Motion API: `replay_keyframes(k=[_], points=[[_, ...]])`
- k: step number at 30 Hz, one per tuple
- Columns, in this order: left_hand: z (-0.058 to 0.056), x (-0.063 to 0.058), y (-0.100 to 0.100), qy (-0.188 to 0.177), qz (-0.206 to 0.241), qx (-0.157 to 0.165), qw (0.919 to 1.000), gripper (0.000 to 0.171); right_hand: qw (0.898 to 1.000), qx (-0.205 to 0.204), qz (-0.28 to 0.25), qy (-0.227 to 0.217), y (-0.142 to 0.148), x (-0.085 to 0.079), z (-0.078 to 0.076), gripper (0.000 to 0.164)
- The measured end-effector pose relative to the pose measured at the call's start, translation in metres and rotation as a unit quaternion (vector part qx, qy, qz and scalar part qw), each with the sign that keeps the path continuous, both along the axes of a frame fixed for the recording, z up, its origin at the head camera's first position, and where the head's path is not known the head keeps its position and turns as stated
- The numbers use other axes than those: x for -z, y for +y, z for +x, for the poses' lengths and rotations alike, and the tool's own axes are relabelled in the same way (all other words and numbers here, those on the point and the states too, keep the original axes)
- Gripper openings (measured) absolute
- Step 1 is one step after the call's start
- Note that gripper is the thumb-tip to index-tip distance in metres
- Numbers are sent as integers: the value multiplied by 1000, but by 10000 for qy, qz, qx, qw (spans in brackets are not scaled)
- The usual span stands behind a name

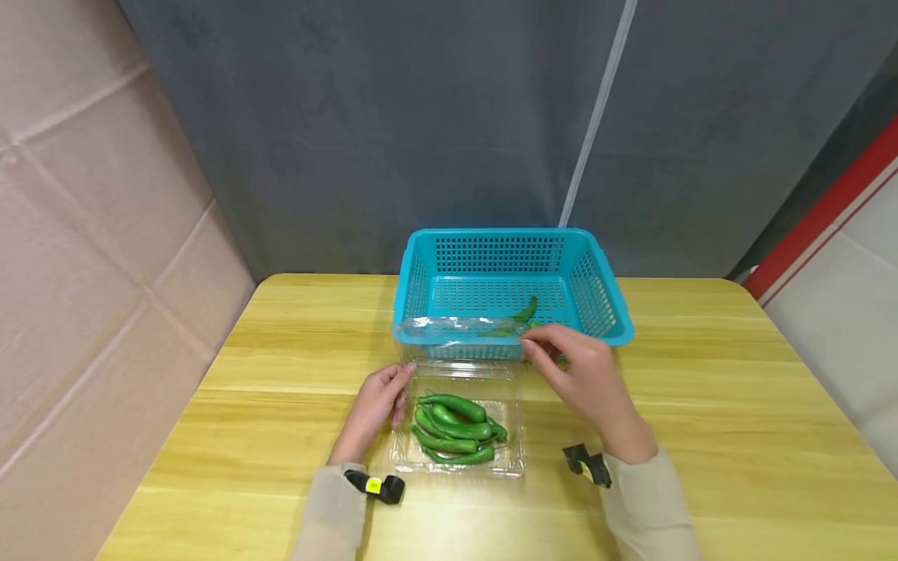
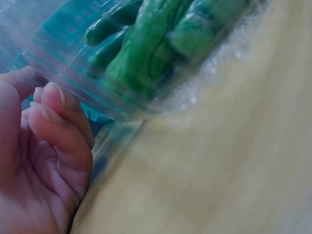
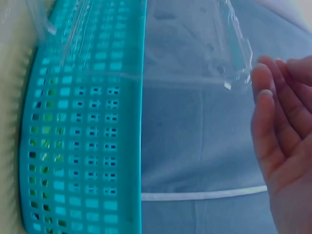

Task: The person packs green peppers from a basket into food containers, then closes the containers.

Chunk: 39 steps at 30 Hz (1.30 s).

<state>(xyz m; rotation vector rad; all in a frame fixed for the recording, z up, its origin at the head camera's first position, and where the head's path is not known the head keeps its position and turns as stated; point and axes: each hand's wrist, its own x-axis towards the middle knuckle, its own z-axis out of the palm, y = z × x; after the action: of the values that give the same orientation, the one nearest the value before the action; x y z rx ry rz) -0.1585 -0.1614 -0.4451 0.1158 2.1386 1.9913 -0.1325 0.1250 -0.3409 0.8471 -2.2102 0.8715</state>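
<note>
A clear plastic clamshell box (image 1: 521, 436) lies on the table with its lid (image 1: 449, 327) raised toward the basket. Several green chili peppers (image 1: 452, 428) are piled in its base. My left hand (image 1: 372, 409) holds the box's left edge near the hinge, its fingers curled; the left wrist view shows the peppers (image 2: 146, 53) through the wall. At the lid's right corner, my right hand (image 1: 578, 378) has thumb and forefinger together on the edge. The right wrist view shows these fingertips against the lid corner (image 3: 239, 80); the exact grip is hard to make out.
A blue plastic basket (image 1: 491, 243) stands behind the box at the table's far edge, with a few green peppers (image 1: 526, 310) in it. The wooden table (image 1: 266, 405) meets a grey curtain (image 1: 393, 140) at the back. Black wrist cameras (image 1: 393, 489) are strapped to both sleeves.
</note>
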Motion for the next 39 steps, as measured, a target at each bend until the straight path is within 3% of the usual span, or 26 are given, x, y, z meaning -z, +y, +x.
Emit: replay_keyframes(k=[10, 18, 21, 28, 35, 39], points=[[0, -1, 0, -10, -50, 82, 10000, 40, 9960, 826, -324, 69, 10, 7, -8, 9], [-12, 23, -1, -23, 40, -38, 10000, 47, 9899, 1363, -383, 112, 14, 20, -22, 9], [-12, 26, 0, 30, 17, -108, 9999, 49, 9876, 1538, -270, -162, 16, 23, -26, 12], [-9, 26, 0, -47, 12, -284, 9996, 50, 9737, 1872, 298, -1267, 18, 27, -36, 25], [1, -1, 1, -159, 141, -56, 9998, 42, 9515, 1926, 825, -2252, 19, 24, -47, 40], [2, -3, 1, -134, 121, -43, 9998, 40, 9435, 1954, 1021, -2473, 20, 25, -52, 41]])
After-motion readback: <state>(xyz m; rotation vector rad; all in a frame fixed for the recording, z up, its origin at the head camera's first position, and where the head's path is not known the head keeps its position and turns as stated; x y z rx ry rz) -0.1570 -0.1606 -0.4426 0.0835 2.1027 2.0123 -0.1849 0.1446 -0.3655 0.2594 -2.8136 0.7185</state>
